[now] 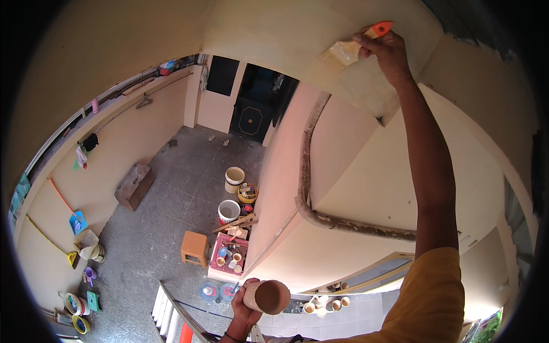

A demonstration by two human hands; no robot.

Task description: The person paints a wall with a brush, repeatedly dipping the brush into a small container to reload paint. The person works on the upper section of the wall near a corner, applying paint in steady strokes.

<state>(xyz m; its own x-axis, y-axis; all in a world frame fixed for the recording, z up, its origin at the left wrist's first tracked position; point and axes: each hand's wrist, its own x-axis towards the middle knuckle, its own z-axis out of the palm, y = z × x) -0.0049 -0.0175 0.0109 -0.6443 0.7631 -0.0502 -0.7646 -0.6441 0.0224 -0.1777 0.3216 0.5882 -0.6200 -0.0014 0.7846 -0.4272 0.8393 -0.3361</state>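
Observation:
My right hand [386,51] is raised high and closed around the handle of a flat paintbrush [345,51] with an orange handle end. The brush's pale bristles lie against the cream wall surface [279,38] at the top, where a blotchy patch shows near them. Low in the view, my left hand [246,302] grips a paint-crusted cup [266,296]. Its round mouth faces the camera; the inside looks brownish, and how much it holds I cannot tell. A brown-stained pipe [305,167] bends along the wall between the two hands.
Far below, an orange stool [194,248], buckets [234,179] and a red-topped table [227,257] with cups stand on the grey floor. A metal railing [184,317] is near my left hand. Several cups [336,305] sit on a ledge. A brown box [134,186] is by the left wall.

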